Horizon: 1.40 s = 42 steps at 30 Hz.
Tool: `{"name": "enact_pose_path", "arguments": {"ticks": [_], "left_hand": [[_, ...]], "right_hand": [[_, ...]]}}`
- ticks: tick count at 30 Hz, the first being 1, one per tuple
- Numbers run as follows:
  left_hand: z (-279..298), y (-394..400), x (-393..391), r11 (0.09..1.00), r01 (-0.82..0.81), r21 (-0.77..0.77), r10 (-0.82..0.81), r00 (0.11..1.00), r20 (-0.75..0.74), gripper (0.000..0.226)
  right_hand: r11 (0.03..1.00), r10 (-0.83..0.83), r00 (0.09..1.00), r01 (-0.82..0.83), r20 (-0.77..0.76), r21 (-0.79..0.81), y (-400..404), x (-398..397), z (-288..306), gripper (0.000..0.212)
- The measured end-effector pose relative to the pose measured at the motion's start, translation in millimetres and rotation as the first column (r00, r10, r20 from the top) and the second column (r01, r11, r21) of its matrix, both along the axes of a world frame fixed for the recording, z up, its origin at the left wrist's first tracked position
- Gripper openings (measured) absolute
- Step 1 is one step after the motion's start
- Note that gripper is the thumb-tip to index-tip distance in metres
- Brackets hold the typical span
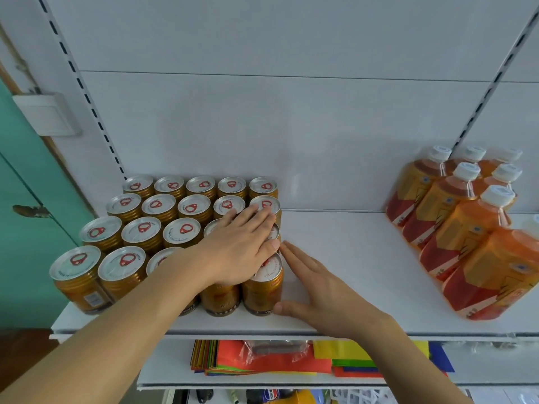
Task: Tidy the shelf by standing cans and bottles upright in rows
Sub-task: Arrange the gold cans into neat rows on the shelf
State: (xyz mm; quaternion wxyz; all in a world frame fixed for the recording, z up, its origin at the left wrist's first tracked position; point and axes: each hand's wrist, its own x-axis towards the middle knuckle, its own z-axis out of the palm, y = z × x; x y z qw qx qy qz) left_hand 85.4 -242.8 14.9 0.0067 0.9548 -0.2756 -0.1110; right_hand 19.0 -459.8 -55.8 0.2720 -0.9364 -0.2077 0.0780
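On the white shelf (344, 258) we see a block of gold cans (140, 228) standing upright at the left, packed in rows from near to far, with silver lids and red pull rings. Their sides are ribbed near the top and glossy lower down. At the right, well apart from the cans, orange bottles (455, 223) with white caps stand close together in two rows against the pale back panel (291, 126); they are clear plastic with red and gold labels. Bare shelf lies between the two groups.

Our left hand (242, 249) lies flat, fingers straight and together, across the lids at the right end of the block, hiding several tops. Our right hand (320, 290) stands on edge on the shelf, fingers straight and pressed together, against the right side of the nearest can (262, 290), thumb touching its lower wall. Neither hand curls round anything.

On the lower shelf (163, 377) lies a stack of flat coloured sheets (262, 365), with a clear wrapped packet (274, 348) on top. At far left we see a green door (26, 199) with a handle.
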Motion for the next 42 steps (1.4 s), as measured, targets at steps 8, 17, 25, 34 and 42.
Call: {"name": "enact_pose_path", "arguments": {"ticks": [8, 17, 25, 34, 42], "left_hand": [[7.1, -2.1, 4.2, 0.994, -0.082, -0.071, 0.081, 0.997, -0.014, 0.077], [1.4, -3.9, 9.4, 0.997, -0.074, 0.025, 0.074, 0.997, -0.017, 0.083], [-1.2, -4.1, 10.9, 0.997, -0.074, 0.024, 0.074, 0.997, -0.009, 0.084], [-2.4, -4.4, 11.1, 0.997, -0.080, 0.021, 0.080, 0.997, -0.006, 0.083], [-4.7, -3.4, 13.2, 0.997, -0.080, 0.022, 0.080, 0.997, -0.001, 0.082]], "right_hand": [[1.000, 0.010, 0.995, -0.012, -0.096, -0.022, -22.5, 44.9, 12.4, 0.142], [0.993, 0.120, 0.989, -0.121, -0.081, -0.001, -16.3, 61.8, 9.5, 0.138], [0.988, 0.145, 0.985, -0.149, -0.095, -0.041, -15.2, 64.6, 8.3, 0.135], [0.981, 0.183, 0.979, -0.189, -0.089, -0.053, -14.4, 67.0, 7.9, 0.131], [0.980, 0.187, 0.980, -0.191, -0.076, -0.053, -13.5, 67.3, 7.5, 0.131]]}}
